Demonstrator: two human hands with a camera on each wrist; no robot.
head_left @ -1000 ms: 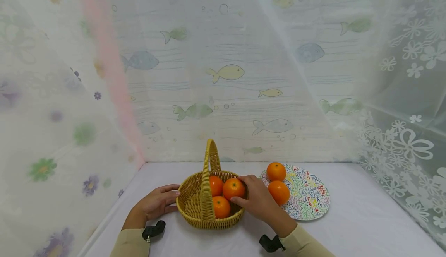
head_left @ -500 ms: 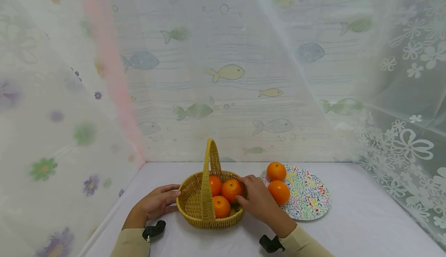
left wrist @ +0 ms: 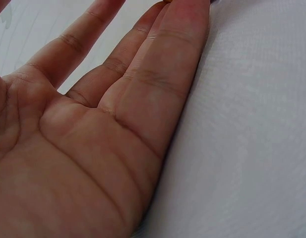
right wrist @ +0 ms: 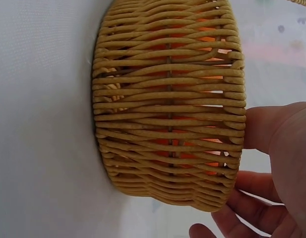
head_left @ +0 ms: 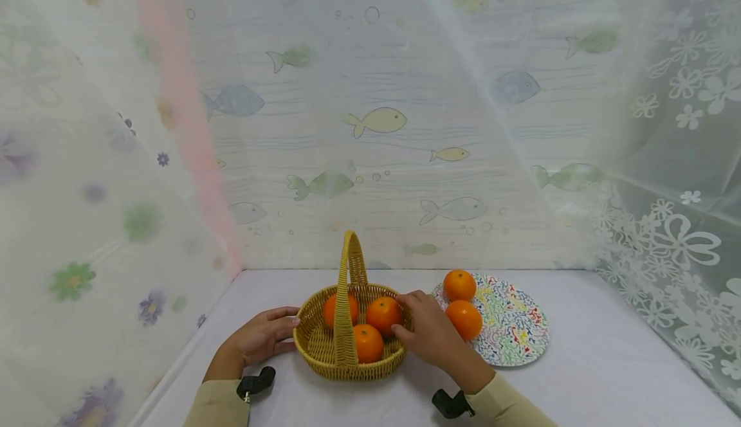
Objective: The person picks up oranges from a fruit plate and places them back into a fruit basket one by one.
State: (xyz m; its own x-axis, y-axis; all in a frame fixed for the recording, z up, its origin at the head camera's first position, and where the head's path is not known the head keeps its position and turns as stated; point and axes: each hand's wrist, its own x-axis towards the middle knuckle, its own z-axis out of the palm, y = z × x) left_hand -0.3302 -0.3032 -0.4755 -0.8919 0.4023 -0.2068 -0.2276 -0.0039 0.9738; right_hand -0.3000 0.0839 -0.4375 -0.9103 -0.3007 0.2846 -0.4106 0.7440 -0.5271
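A yellow wicker basket point(head_left: 315, 364) with a tall handle stands on the white table, holding three oranges: one at the right point(head_left: 384, 315), one in front point(head_left: 369, 344), and one behind the handle point(head_left: 330, 311). At its left rim, the fingertips of my left hand point(head_left: 260, 337) touch the weave; the left wrist view shows that palm point(left wrist: 78, 148) bare, fingers extended. My right hand point(head_left: 433, 332) lies over the right rim, thumb and fingertips inside, close beside the right orange. In the right wrist view the thumb point(right wrist: 262, 129) reaches past the rim, and orange shows through the weave.
Right of the basket lies a round plate point(head_left: 521, 330) with a multicoloured squiggle pattern. Two more oranges sit at its left side, one farther back point(head_left: 460, 285) and one nearer point(head_left: 464, 320), close by my right hand. A fish-patterned curtain point(head_left: 382, 157) hangs behind the table.
Inside the basket the far orange has rolled left behind the handle, and the right orange has shifted slightly left. My right thumb has drawn back from it. The left hand stays put.
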